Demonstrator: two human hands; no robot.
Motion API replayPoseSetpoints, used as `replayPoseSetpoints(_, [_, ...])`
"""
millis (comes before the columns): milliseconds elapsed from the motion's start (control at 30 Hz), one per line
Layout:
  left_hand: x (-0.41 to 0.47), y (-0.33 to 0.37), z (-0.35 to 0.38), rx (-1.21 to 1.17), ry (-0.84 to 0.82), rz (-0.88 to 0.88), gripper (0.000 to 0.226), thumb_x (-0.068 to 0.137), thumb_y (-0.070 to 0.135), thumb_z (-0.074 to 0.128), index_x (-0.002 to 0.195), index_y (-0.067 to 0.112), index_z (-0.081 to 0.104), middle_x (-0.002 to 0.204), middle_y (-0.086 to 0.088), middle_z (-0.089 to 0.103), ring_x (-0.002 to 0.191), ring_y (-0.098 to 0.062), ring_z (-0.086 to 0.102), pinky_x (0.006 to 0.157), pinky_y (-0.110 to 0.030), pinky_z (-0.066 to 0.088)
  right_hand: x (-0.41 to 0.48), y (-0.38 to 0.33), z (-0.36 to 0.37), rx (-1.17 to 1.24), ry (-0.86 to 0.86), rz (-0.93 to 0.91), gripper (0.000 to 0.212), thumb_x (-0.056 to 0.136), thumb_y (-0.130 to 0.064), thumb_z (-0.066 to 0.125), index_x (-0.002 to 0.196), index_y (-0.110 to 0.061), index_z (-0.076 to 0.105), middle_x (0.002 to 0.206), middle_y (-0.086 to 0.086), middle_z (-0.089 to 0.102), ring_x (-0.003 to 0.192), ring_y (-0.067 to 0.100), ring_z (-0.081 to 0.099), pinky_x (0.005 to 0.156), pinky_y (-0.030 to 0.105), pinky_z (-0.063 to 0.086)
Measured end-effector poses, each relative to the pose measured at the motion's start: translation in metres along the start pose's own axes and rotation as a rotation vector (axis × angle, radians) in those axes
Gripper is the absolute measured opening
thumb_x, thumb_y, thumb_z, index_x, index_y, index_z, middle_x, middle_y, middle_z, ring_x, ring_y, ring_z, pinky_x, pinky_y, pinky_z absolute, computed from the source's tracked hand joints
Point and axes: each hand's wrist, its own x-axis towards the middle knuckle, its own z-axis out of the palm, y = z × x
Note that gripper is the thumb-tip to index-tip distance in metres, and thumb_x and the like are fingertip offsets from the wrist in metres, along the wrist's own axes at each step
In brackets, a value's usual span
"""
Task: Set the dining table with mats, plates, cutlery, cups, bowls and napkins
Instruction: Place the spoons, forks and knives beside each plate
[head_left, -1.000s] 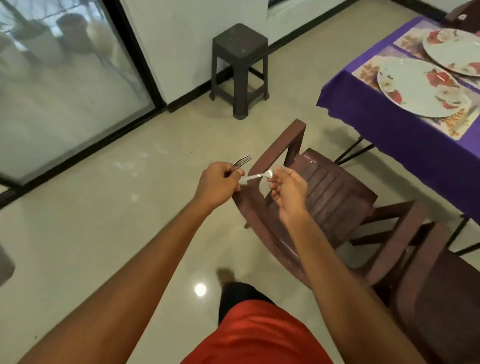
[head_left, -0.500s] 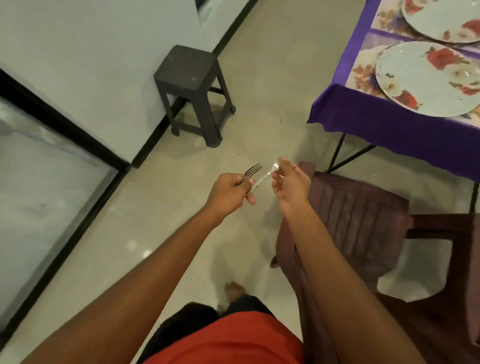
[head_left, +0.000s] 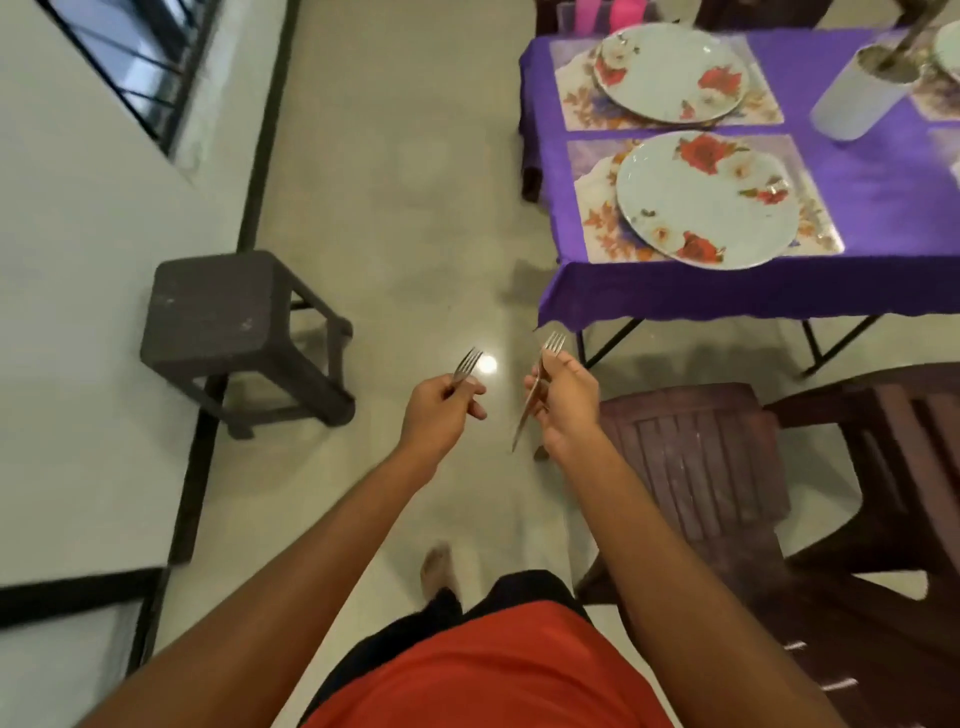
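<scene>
Since the earlier frames the two hands have drawn apart, and the view has swung to take in more of the worktop; the cutlery once bridged between them is now divided. Left hand (head_left: 441, 410): fingers curled round the handle of a fork (head_left: 466, 364), tines upward and clear of the fist. Right hand (head_left: 563, 400): fingers and thumb closed on a second fork (head_left: 554, 344), tines upward, with a metal shaft projecting below the palm; whether this is that fork's own handle or a further piece lying along it cannot be told. Both hands hang over the floor, short of the worktop (head_left: 727, 291), which carries a purple cloth. On it lie the near mat (head_left: 595, 218) bearing a flowered plate (head_left: 706, 200), and beyond it the far mat (head_left: 571, 98) with a second plate (head_left: 670, 73); a metal tumbler (head_left: 852, 98) stands to the right, holding what appears to be more cutlery. No cutlery yet lies beside either plate, so the step in hand is judged to be carrying forks to these settings. Forks of this kind are likely light, rigid and smooth, apt to slide against one another; a hold at mid-handle should allow each to be laid flat on the bare strip of mat beside a plate. A brown chair (head_left: 691, 452) stands just right of the hands, a dark stool (head_left: 218, 306) to the left.
</scene>
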Motion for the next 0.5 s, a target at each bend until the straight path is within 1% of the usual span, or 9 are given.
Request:
replayPoseSetpoints(67, [0.029,0.02,-0.013,-0.019,-0.016,0.006,0.022,0.1,0.026,0.054,0.091,0.017,0.072,0.072,0.0,0.07,0.047,0.002,0.048,0.057,-0.024,0.037,0.011,-0.009,0.016,-0.027,-0.007,-0.061,0.015,0.102,-0.012,0.051,0.09,-0.018,0.058,0.071,-0.002,0.051,0.056,0.007,0.052,0.053,0.019,0.043])
replayPoseSetpoints(100, [0.044,0.031,-0.016,-0.04,-0.023,0.013,0.02,0.099,0.026,0.056,0.091,0.016,0.072,0.073,0.0,0.07,0.049,-0.001,0.046,0.056,-0.025,0.037,0.017,-0.014,0.023,-0.045,-0.024,-0.094,0.013,0.102,-0.01,0.051,0.096,-0.016,0.061,0.071,-0.002,0.052,0.056,0.008,0.051,0.052,0.019,0.042])
replayPoseSetpoints(133, [0.058,0.043,-0.017,-0.058,-0.034,0.021,0.018,0.097,0.026,0.059,0.09,0.015,0.072,0.074,0.0,0.07,0.049,-0.004,0.045,0.055,-0.025,0.036,0.023,-0.019,0.029,-0.069,-0.037,-0.119,0.012,0.101,-0.009,0.053,0.104,-0.014,0.064,0.071,-0.003,0.054,0.056,0.007,0.05,0.052,0.019,0.041])
replayPoseSetpoints(200, [0.088,0.068,-0.013,-0.064,-0.066,0.065,0.016,0.094,0.025,0.063,0.084,0.015,0.071,0.078,-0.005,0.072,0.046,-0.001,0.044,0.054,-0.025,0.035,0.038,-0.03,0.038,-0.141,-0.039,-0.157,0.017,0.098,-0.009,0.059,0.114,-0.011,0.067,0.074,-0.003,0.061,0.057,0.007,0.052,0.053,0.019,0.043])
replayPoseSetpoints(267, [0.114,0.088,-0.002,-0.038,-0.121,0.126,0.017,0.093,0.026,0.067,0.079,0.016,0.069,0.076,-0.004,0.072,0.043,0.002,0.045,0.053,-0.024,0.035,0.055,-0.041,0.047,-0.198,-0.032,-0.205,0.02,0.096,-0.012,0.065,0.115,-0.009,0.07,0.077,-0.002,0.067,0.06,0.007,0.055,0.056,0.019,0.046])
replayPoseSetpoints(333, [0.141,0.106,0.011,-0.028,-0.192,0.17,0.016,0.091,0.025,0.07,0.078,0.016,0.071,0.061,0.009,0.066,0.043,0.003,0.046,0.052,-0.02,0.037,0.076,-0.054,0.057,-0.235,-0.024,-0.284,0.018,0.095,-0.012,0.067,0.112,-0.008,0.073,0.074,-0.003,0.068,0.062,0.006,0.057,0.057,0.018,0.047])
replayPoseSetpoints(400, [0.171,0.119,0.025,-0.021,-0.249,0.196,0.01,0.09,0.02,0.071,0.084,0.012,0.073,0.052,0.016,0.06,0.045,0.005,0.049,0.051,-0.013,0.038,0.1,-0.066,0.066,-0.319,-0.003,-0.376,0.016,0.095,-0.013,0.068,0.108,-0.01,0.075,0.067,-0.009,0.068,0.06,0.005,0.058,0.057,0.019,0.048])
replayPoseSetpoints(433, [0.188,0.125,0.032,-0.008,-0.264,0.209,0.008,0.089,0.018,0.072,0.087,0.011,0.075,0.054,0.016,0.061,0.048,0.005,0.051,0.053,-0.012,0.039,0.114,-0.072,0.069,-0.357,0.016,-0.41,0.015,0.095,-0.013,0.069,0.107,-0.011,0.076,0.066,-0.01,0.068,0.059,0.005,0.059,0.058,0.021,0.051])
replayPoseSetpoints(500, [0.223,0.135,0.044,0.042,-0.278,0.222,0.005,0.087,0.016,0.074,0.086,0.012,0.076,0.066,0.01,0.068,0.058,0.002,0.056,0.062,-0.018,0.043,0.142,-0.084,0.077,-0.393,0.048,-0.43,0.015,0.094,-0.013,0.07,0.106,-0.012,0.077,0.068,-0.01,0.07,0.057,0.006,0.06,0.061,0.027,0.055])
